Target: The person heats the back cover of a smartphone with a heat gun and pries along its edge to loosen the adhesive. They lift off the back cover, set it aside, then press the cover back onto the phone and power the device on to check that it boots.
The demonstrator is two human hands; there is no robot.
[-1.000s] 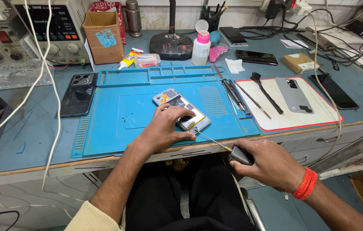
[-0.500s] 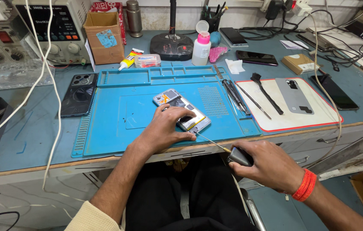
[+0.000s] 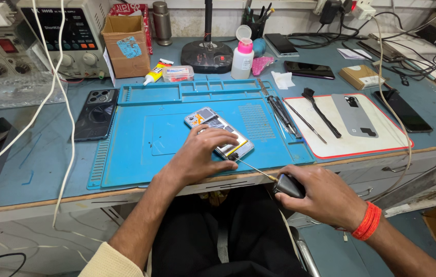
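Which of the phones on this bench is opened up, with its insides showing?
The phone under the left hand on the blue mat; the others are closed.

The left hand (image 3: 197, 156) covers the middle of the opened phone (image 3: 219, 132), so the parts under its palm cannot be made out; only the phone's ends at 11 and 4 o'clock show. The right hand (image 3: 326, 197) wraps the screwdriver (image 3: 272, 178), hiding most of its dark handle, and the thin tip is too small to tell whether it touches the phone. The desk (image 3: 33, 164) runs off the picture at 9 and 3 o'clock. The power supply (image 3: 64, 36) is cut off at 12 o'clock. Small tools in the pen cup (image 3: 256, 15) blur together.
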